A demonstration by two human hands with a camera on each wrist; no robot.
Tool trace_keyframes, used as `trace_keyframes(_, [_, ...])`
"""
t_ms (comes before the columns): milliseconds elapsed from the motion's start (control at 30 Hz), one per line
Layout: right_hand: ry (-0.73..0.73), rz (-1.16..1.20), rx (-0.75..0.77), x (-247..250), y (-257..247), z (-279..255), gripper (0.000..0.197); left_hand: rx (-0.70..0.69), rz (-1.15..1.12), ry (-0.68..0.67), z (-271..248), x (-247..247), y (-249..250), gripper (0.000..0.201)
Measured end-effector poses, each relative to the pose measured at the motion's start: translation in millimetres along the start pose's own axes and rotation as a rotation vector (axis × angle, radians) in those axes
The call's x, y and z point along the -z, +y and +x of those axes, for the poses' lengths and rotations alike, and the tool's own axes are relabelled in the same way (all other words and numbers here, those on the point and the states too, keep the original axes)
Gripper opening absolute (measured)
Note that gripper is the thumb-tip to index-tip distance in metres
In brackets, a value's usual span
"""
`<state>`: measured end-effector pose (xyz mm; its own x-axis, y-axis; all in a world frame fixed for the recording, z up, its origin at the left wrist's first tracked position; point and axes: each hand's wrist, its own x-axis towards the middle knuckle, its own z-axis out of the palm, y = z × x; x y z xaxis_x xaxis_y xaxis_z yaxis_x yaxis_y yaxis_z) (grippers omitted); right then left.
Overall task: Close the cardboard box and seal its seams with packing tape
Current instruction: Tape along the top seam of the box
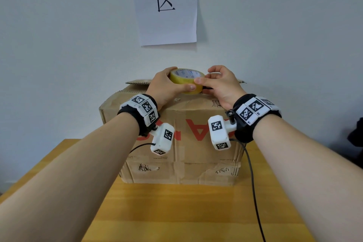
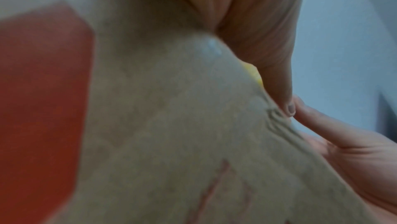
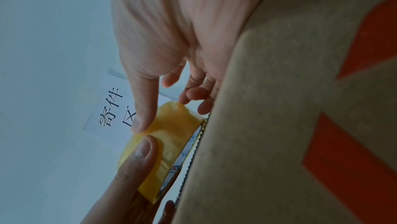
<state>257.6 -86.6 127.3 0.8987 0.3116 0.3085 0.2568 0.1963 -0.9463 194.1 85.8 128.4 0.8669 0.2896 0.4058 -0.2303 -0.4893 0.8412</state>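
Note:
A worn cardboard box (image 1: pixel 196 153) with red print stands on the table, its top flaps folded down. On its top lies a yellowish roll of packing tape (image 1: pixel 186 78). My left hand (image 1: pixel 169 82) grips the roll from the left, thumb on its near side. My right hand (image 1: pixel 206 76) pinches it from the right, thumb on the outer winding and fingers curled at its far edge. In the right wrist view both thumbs press side by side on the roll (image 3: pixel 174 139). The left wrist view shows blurred box (image 2: pixel 171 125) and a sliver of the roll (image 2: pixel 253 73).
The box sits on a wooden table (image 1: pixel 176 212) pushed against a pale wall with a paper sign (image 1: pixel 167 6). A black cable (image 1: pixel 253 182) hangs from my right wrist across the table. A dark object (image 1: pixel 355 137) shows at the right edge.

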Motion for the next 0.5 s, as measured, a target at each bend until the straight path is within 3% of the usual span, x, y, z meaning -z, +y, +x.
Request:
trace_keyframes(233, [0.095, -0.042, 0.023, 2.0, 3.6, 5.2, 0.035, 0.018, -0.048, 0.057, 2.3, 0.1, -2.3, 0.081])
trace_keyframes(333, [0.071, -0.088, 0.047, 0.0, 4.2, 3.2, 0.032, 0.006, -0.088, 0.043, 1.9, -1.4, -2.3, 0.064])
trace_keyframes(500, [0.025, -0.089, 0.096, -0.9, 3.5, 2.5, 0.034, -0.007, 0.099, -0.003, 2.2, -5.6, -0.4, 0.097])
